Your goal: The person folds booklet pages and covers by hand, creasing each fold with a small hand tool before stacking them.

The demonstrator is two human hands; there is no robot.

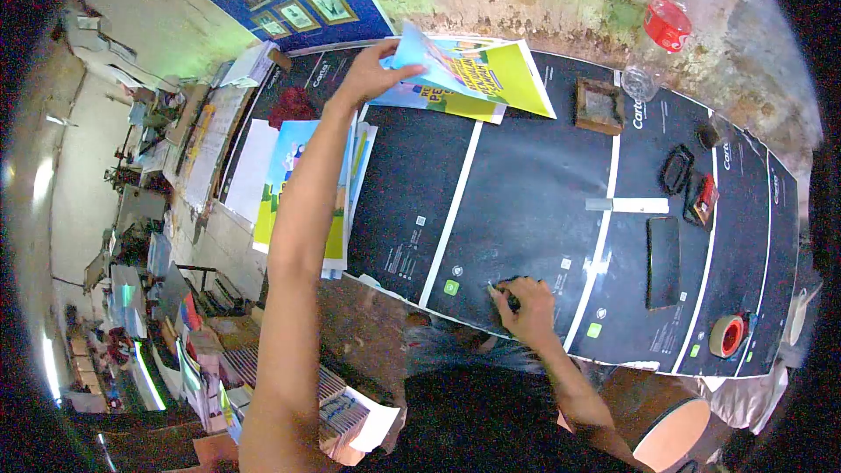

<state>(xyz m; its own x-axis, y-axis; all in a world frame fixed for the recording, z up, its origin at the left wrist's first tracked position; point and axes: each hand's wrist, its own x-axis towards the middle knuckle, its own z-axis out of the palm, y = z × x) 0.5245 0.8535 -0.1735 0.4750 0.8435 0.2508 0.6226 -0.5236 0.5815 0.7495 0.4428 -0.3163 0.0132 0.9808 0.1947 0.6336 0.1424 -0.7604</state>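
Note:
My left hand (pixel 381 74) reaches far across the table and grips the left end of a printed sheet (pixel 495 74) in blue and yellow-green. The sheet curls up over similar sheets that lie flat beneath it. Nearer the table's front edge, my right hand (pixel 530 311) rests with its fingers curled together. Something small and pale shows at its fingertips, too small to name. To the left, partly behind my left forearm, lies a stack of colourful prints (pixel 289 162).
On the black-covered table (pixel 526 175) lie a white marker (pixel 639 205), a phone (pixel 663 263), a tape roll (pixel 727 335), and a wooden tray (pixel 600 105). A glass ashtray (pixel 639 85) and a red-capped bottle (pixel 669 17) are at the back. Paper stacks (pixel 342 416) stand below left.

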